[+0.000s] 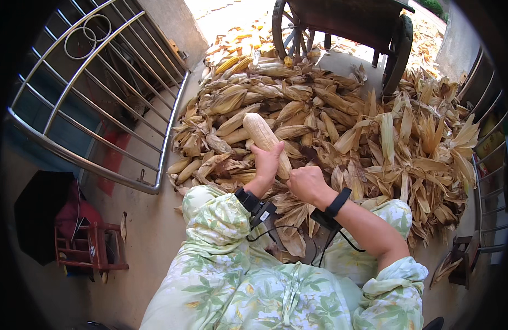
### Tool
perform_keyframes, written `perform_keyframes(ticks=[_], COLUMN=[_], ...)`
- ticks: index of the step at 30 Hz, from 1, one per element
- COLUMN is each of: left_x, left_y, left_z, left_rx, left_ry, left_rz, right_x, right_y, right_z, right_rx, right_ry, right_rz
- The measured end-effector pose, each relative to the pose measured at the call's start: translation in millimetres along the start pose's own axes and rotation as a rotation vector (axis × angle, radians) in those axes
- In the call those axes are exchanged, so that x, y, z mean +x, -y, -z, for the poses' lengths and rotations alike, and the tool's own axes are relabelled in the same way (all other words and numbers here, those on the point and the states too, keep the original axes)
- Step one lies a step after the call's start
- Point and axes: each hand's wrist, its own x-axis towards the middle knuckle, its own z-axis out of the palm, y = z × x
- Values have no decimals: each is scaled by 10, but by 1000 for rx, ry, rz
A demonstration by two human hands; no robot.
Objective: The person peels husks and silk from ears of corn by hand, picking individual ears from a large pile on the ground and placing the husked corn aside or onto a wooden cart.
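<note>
An ear of corn in its pale dry husk (263,134) slants over the pile, its rounded end pointing away from me. My left hand (267,163) is wrapped around its middle, thumb across the top. At the lower end, my right hand (307,181) is a closed fist gripping the husk or stalk there; exactly what lies inside the fist is hidden. Beneath and beyond both hands spreads a heap of unhusked corn ears (254,97). Loose dry husks (406,165) are piled to the right. Both wrists wear black straps with small devices and cables.
A wheeled wooden cart (340,20) stands at the far side, with bare yellow cobs (233,65) left of it. A metal barred gate (109,93) is on the left, above a red stool (99,247) and a black umbrella (43,216). Another barred gate (491,173) stands right, near a small dark stool (464,260).
</note>
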Motion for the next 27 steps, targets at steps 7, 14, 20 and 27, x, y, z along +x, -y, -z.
perform_keyframes(ticks=[7, 14, 20, 27], left_x=[-38, -258, -498, -560], left_y=[34, -132, -220, -282], left_z=[54, 223, 338, 347], left_rx=[88, -321, -298, -408], left_ry=[318, 815, 939, 1018], left_rz=[151, 783, 881, 950], right_x=[281, 314, 216, 125], right_y=[-679, -1529, -2072, -2189], right_z=[30, 157, 164, 61], right_rx=[-152, -185, -128, -119], right_ry=[-172, -70, -73, -120], right_rz=[-129, -475, -674, -728])
